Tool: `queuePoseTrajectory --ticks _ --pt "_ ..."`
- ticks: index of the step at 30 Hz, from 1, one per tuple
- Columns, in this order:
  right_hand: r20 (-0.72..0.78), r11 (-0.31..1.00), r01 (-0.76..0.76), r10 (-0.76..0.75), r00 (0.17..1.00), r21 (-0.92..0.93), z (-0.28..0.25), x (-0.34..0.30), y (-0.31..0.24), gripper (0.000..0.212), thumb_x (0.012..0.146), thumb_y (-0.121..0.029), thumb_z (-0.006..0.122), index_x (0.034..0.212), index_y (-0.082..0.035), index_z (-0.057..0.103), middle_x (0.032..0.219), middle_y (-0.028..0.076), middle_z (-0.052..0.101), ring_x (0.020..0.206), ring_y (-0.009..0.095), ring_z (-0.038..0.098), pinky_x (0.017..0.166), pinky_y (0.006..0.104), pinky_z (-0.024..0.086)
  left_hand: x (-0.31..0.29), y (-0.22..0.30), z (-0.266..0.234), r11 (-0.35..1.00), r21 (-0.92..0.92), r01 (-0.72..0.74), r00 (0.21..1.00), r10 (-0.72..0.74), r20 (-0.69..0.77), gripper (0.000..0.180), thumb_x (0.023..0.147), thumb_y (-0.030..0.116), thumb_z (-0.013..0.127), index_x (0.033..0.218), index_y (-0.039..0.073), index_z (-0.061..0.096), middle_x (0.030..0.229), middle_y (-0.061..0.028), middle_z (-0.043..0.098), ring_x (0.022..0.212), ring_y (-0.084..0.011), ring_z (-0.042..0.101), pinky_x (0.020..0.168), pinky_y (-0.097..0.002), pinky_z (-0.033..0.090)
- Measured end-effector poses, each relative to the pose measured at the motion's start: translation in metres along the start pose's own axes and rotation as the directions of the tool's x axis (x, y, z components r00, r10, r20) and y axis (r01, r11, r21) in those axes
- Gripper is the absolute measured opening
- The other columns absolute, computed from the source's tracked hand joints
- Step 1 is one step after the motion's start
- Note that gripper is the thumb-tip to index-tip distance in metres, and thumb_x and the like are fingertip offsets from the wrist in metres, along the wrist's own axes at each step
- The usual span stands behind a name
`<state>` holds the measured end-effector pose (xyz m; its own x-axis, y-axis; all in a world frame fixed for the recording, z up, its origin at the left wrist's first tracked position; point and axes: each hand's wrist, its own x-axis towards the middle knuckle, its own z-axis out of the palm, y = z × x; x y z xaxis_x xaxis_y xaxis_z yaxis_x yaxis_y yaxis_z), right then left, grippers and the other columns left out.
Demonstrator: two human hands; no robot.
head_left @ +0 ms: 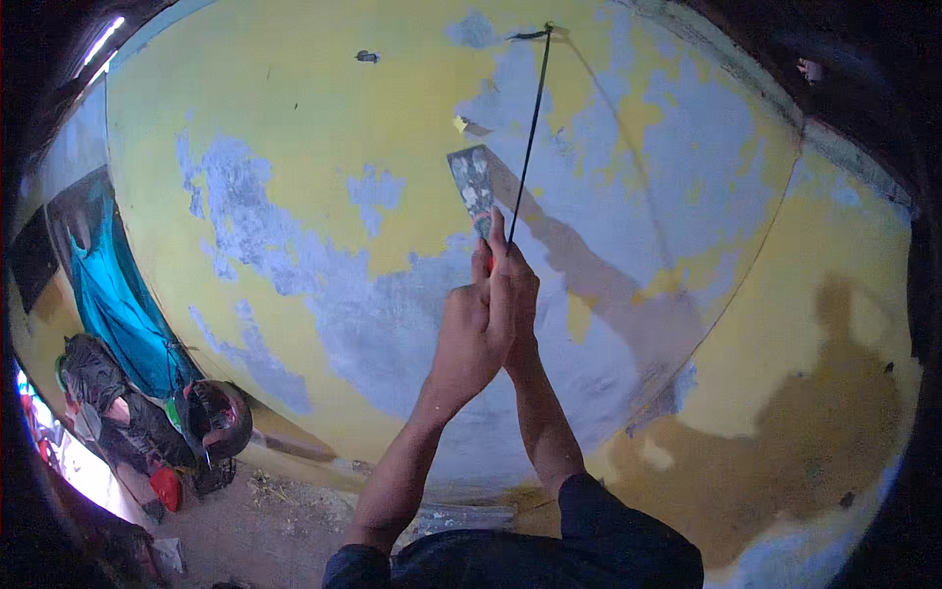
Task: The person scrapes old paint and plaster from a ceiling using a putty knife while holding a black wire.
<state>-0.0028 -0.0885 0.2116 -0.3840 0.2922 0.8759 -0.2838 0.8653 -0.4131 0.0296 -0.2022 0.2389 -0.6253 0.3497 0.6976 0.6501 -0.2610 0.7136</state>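
From here I see the left hand (469,334) and right hand (522,285) clamped together on the handle of the scraper (473,179), its blade up before the flaking yellow wall (294,128). A black cord (535,108) slants down to the fingers, crowding the blade's right. Lower left: teal cloth (113,309), dark bundle (147,432), tyre-like ring (238,417).

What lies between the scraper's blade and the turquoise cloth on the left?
The head view shows only wall between the scraper's blade and the turquoise cloth: yellow paint broken by pale patches, no object in between.
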Motion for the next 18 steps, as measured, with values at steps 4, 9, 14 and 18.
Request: queuePoseTrajectory --ticks 4,9,14,18 --pt "-0.068 0.994 0.072 -0.077 0.995 -0.077 0.014 0.03 -0.003 0.045 0.096 -0.014 0.057 0.14 -0.008 0.049 0.084 0.019 0.066 0.074 0.034 0.066 0.065 0.038 0.051 0.003 0.009 -0.009 0.993 0.015 0.113 0.993 -0.113 0.025 0.057 0.107 0.035 0.036 0.066 -0.004 0.04 0.054 -0.0059 0.036 0.053 -0.0132 0.032 0.048 -0.0354 0.031" --pt "-0.125 0.993 0.025 -0.038 0.991 -0.111 0.032 0.052 -0.037 0.045 0.095 -0.018 0.057 0.137 -0.003 0.05 0.08 0.023 0.066 0.07 0.034 0.067 0.063 0.0371 0.051 0.002 -0.002 -0.025 0.996 0.035 0.079 0.997 -0.08 0.011 0.056 0.107 0.035 0.035 0.064 -0.001 0.039 0.055 -0.0016 0.036 0.055 -0.0109 0.032 0.049 -0.0331 0.03" --pt "-0.074 0.997 -0.06 0.056 0.996 -0.048 0.031 0.084 -0.052 0.042 0.094 -0.018 0.055 0.133 -0.003 0.054 0.075 0.026 0.064 0.075 0.042 0.066 0.06 0.0454 0.051 0.003 -0.01 -0.023 1.0 -0.009 0.001 1.0 -0.001 0.016 0.054 0.107 0.033 0.036 0.065 -0.001 0.041 0.055 -0.0013 0.038 0.055 -0.0102 0.034 0.049 -0.0314 0.033" --pt "-0.178 0.99 0.139 -0.142 0.974 -0.033 0.028 0.103 -0.055 0.042 0.094 -0.019 0.055 0.129 0.004 0.054 0.075 0.025 0.064 0.075 0.042 0.066 0.06 0.0436 0.051 0.005 -0.002 -0.026 1.0 0.031 -0.006 1.0 0.006 -0.006 0.054 0.106 0.033 0.037 0.065 -0.002 0.043 0.054 -0.002 0.039 0.054 -0.01 0.036 0.049 -0.0307 0.034"
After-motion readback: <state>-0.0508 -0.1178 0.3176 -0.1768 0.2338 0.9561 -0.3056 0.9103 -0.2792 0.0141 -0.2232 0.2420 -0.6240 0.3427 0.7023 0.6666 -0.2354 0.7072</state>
